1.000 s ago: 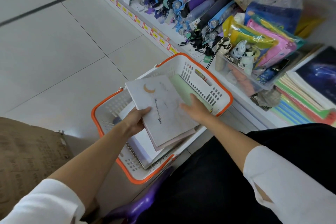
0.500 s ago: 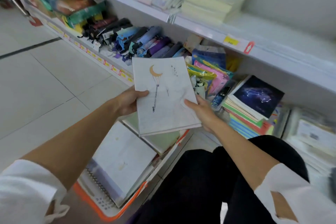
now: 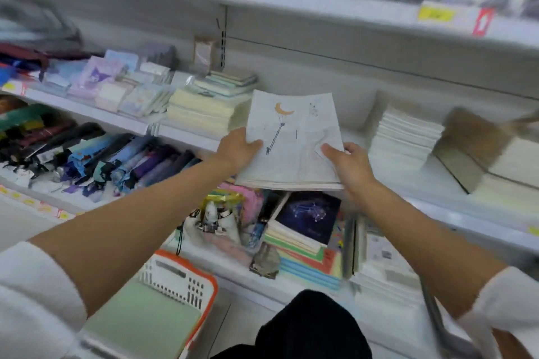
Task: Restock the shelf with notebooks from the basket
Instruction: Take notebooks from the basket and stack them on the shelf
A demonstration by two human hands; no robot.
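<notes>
White notebooks (image 3: 291,137) | left hand (image 3: 237,148), right hand (image 3: 348,166) both gripping stack | basket (image 3: 175,283) partly cut off

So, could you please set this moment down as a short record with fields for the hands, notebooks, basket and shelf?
Held: small stack of white notebooks, orange crescent moon on the top cover, above the white middle shelf
Left hand: grips the stack's left edge, thumb on top
Right hand: grips its lower right corner, thumb on top
Gap ahead: between a cream notebook pile and a white notebook pile
Basket: white plastic, orange rim, lower left; pale green notebook inside
</notes>
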